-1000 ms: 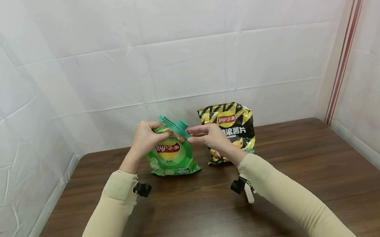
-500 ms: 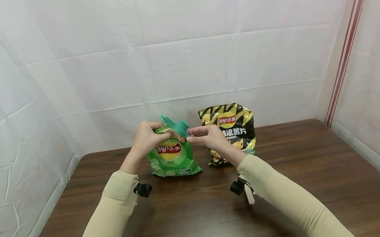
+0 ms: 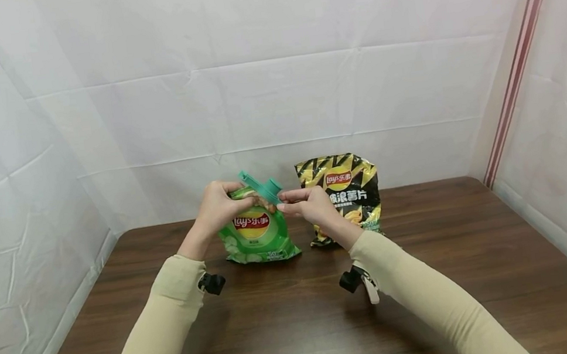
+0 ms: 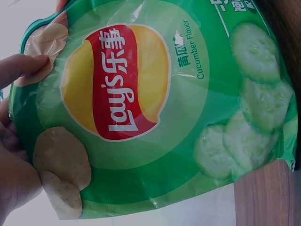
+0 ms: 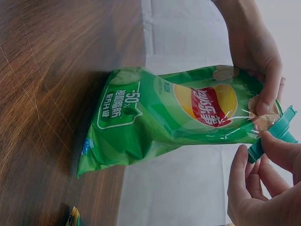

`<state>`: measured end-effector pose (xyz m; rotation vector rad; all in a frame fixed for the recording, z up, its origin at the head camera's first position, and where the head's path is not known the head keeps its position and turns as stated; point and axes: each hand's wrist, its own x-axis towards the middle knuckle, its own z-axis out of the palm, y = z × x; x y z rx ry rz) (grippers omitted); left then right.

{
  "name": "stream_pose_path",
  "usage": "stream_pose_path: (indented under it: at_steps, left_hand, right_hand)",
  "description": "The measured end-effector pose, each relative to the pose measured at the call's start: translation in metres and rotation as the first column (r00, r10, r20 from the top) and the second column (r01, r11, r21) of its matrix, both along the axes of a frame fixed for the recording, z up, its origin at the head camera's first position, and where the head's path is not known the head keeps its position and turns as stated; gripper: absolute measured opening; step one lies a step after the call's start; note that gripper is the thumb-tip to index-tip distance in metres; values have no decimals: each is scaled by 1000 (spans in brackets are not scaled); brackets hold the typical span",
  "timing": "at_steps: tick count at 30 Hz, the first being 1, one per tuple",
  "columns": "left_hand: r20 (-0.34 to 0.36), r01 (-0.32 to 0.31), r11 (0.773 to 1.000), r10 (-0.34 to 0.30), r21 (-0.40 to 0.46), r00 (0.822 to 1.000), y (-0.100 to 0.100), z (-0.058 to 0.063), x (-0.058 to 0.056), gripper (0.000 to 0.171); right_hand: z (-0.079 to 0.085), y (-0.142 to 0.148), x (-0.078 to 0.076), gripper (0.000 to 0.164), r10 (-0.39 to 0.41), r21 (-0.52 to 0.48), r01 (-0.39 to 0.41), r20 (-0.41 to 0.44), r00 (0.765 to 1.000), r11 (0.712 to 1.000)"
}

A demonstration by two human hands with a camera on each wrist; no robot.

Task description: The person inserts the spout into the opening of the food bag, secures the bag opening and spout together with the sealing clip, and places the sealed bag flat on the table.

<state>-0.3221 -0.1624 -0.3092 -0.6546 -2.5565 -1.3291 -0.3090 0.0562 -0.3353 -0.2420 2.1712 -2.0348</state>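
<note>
A green bag of potato chips [image 3: 257, 242] stands upright on the table, its top edge gathered between the fingers of my left hand [image 3: 220, 205]. In the left wrist view the thumb presses on the front of the chip bag [image 4: 181, 127] near its top. My right hand [image 3: 316, 205] pinches one end of a teal bag clip [image 3: 264, 190], which has a round spout-like knob. The clip lies slanted along the bag's top right edge. In the right wrist view the bag clip [image 5: 277, 132] sits right at the bag's top, fingertips around its lower end.
A black and yellow chip bag [image 3: 339, 179] stands behind my right hand, partly covered by it. The brown wooden table [image 3: 302, 328] extends toward me. White sheeting [image 3: 264, 102] hangs behind and on both sides.
Both hands keep their hold on the chip bag and the clip. My right wrist has shifted slightly to the left.
</note>
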Motion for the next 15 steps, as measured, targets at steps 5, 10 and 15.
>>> stream_pose_path:
  at_steps: [5,10,15]
  left_hand:
    - [29,-1,1000,2,-31,1000,-3,5,1,21]
    - [55,19,996,-14,-89,998,-8,11,0,22]
    - [95,19,999,-14,-51,995,-12,18,1,42]
  right_hand:
    - [1,-2,0,38,4,-15,-4,1,1000,1000]
    - [1,-3,1,37,-12,3,12,-2,1000,1000]
    - [0,-2,2,37,-22,42,22,-20,1000,999]
